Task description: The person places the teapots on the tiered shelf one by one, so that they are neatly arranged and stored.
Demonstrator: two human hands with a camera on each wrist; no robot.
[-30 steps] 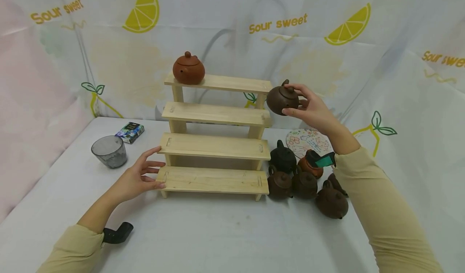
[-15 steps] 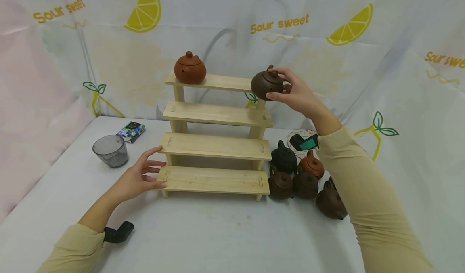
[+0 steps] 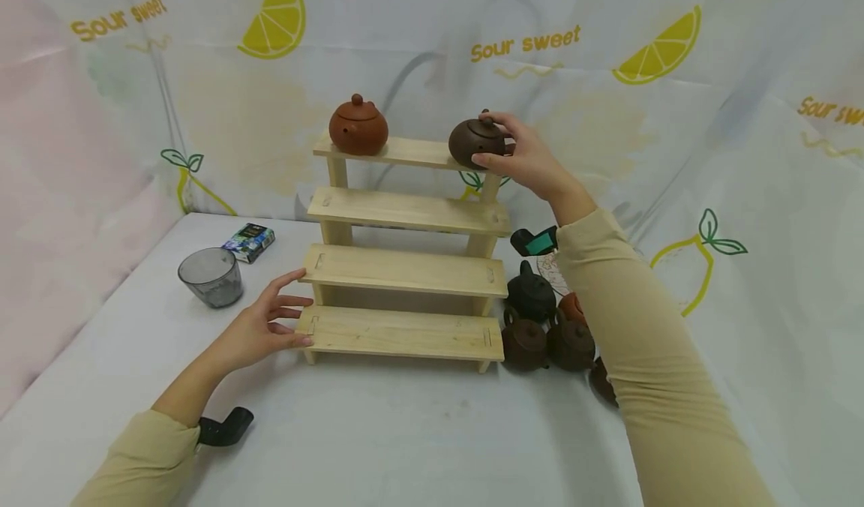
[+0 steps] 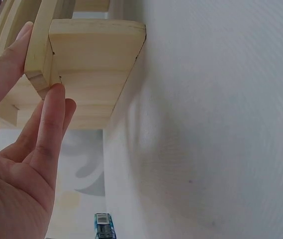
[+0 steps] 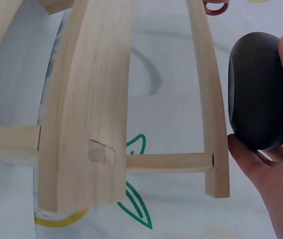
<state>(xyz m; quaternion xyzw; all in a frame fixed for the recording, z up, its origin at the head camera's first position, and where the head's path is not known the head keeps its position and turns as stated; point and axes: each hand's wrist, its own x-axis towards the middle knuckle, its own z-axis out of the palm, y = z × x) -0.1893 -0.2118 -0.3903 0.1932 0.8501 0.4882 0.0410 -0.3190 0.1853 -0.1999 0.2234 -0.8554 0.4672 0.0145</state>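
My right hand (image 3: 529, 163) holds a dark brown teapot (image 3: 470, 143) at the right end of the top board of a wooden step shelf (image 3: 405, 271). Thumb and fingers grip it from its right side. In the right wrist view the teapot's dark base (image 5: 260, 89) is beside the top board; contact is unclear. A reddish-brown teapot (image 3: 359, 128) stands on that board's left end. My left hand (image 3: 259, 331) holds the shelf's left side, its thumb on the lowest board. In the left wrist view the left hand (image 4: 27, 164) has the board's end between thumb and fingers.
Several teapots, including a black one (image 3: 532, 295) and a brown one (image 3: 525, 344), stand right of the shelf, some partly behind the right sleeve (image 3: 648, 357). A grey glass bowl (image 3: 212, 276) and a small printed box (image 3: 250, 242) are at the left. A patterned cloth hangs behind.
My right hand has carried the dark brown teapot left and up, from right of the shelf to the top board's right end. The left hand has stayed on the shelf.
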